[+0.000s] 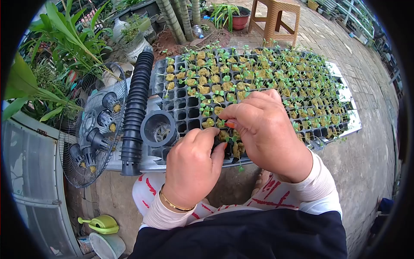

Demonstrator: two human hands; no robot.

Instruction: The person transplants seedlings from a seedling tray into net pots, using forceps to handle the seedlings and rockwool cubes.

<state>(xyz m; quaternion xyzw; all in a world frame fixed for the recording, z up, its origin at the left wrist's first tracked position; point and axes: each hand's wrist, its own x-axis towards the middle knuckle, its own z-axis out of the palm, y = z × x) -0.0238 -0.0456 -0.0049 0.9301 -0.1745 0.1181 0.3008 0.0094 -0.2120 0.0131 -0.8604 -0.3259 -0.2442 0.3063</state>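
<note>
A black seedling tray (170, 97) holds rows of small green seedlings in brownish plugs. My left hand (189, 166) is at its near edge, fingers curled and thumb and index tips beside a seedling plug (223, 135); what lies between them is hidden. Just across, my right hand (267, 129) is closed, its thumb and fingertips pinching at a small seedling (221, 123) over the same cells. Left of my hands stands a black net cup (158, 128), open end up. Several cells in the tray's left part hold no plug.
A long stack of black net cups (137, 110) lies left of the tray. Beyond it, a wire basket (69, 149) carries several cups with plugs. A woven-look stool (276, 19) stands behind the tray. A green watering can (101, 223) sits on the ground, lower left.
</note>
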